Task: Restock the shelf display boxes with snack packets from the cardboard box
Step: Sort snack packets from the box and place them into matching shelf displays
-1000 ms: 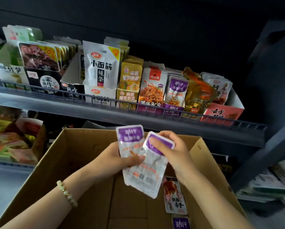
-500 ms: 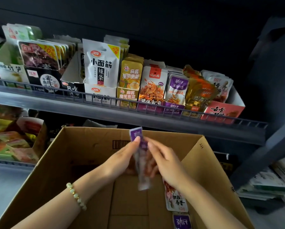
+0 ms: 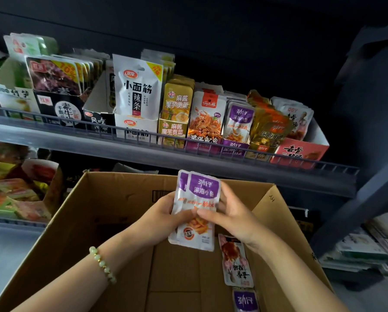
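Observation:
Over the open cardboard box (image 3: 94, 221) I hold two stacked purple-and-white snack packets (image 3: 198, 199), front face toward me. My left hand (image 3: 163, 215) grips their left edge, and my right hand (image 3: 231, 215) grips the right edge with its thumb on the front. On the shelf above stands the matching purple display box (image 3: 234, 148) with the same packets upright in it. Two more packets lie on the box floor: a pink-red one (image 3: 235, 260) and a purple one (image 3: 245, 300).
A grey shelf (image 3: 121, 152) with a wire front rail carries a row of display boxes full of snacks. A lower shelf at the left holds more packets (image 3: 15, 190). Stacked papers (image 3: 368, 244) lie at the right, behind a dark slanted post (image 3: 354, 210).
A second ago the two packets were fanned apart. Half a second ago they were edge-on between my palms. Now they are stacked, face toward me, and held a little higher.

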Available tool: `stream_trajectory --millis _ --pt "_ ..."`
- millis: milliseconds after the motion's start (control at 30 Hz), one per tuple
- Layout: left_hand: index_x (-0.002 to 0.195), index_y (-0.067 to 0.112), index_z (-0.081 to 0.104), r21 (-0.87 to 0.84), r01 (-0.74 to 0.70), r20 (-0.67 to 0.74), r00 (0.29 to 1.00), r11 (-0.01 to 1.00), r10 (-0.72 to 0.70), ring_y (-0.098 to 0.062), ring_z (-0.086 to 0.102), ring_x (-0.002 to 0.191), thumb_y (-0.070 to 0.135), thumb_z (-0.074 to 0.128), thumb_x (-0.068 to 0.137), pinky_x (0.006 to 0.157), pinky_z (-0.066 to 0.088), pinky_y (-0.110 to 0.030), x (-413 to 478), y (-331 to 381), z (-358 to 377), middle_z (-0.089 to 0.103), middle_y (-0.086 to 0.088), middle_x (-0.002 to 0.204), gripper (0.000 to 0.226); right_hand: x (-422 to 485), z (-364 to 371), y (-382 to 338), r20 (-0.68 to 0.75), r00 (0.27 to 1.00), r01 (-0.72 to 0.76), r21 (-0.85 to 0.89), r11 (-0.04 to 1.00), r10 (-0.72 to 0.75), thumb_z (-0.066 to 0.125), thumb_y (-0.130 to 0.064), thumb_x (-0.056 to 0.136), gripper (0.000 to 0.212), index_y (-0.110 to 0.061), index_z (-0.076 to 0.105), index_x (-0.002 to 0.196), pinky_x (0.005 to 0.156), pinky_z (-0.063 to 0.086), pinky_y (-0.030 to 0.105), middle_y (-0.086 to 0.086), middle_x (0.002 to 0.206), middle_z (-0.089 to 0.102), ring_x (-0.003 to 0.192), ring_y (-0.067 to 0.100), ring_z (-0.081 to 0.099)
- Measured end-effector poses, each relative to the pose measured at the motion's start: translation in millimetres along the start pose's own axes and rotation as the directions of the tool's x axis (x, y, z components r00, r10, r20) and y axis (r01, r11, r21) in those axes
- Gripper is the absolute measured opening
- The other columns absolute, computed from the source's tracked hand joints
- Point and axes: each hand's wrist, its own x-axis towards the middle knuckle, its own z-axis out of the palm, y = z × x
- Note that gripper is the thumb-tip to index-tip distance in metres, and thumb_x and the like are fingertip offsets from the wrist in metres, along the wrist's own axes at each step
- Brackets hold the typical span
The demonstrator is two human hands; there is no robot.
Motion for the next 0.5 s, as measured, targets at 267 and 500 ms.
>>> stream_trajectory --millis 267,500 --pt "0.104 0.013 0.06 0.075 -0.028 0.113 0.993 0.997 0.02 -0.013 0.073 0.086 0.04 0.05 0.082 0.066 0.057 -0.021 0 3 -1 0.076 0.003 0.089 0.036 1 -10 -6 -0.203 0.975 0.094 -0.003 0.996 -0.093 0.077 -0.02 0.077 0.052 -0.035 0.053 0.121 0.076 0.057 0.026 -0.003 0.114 0.066 0.099 0.009 0.067" --pt "0.104 0.014 0.063 0.175 -0.114 0.201 0.977 0.978 0.078 -0.011 0.072 0.083 0.023 0.059 0.092 0.066 0.057 -0.02 12 20 -1 0.076 0.004 0.089 0.015 7 -37 -17 -0.304 0.952 0.015 0.153 0.988 0.032 0.076 -0.036 0.06 0.063 -0.017 0.061 0.119 0.081 0.054 0.025 -0.001 0.101 0.074 0.095 0.012 0.069"
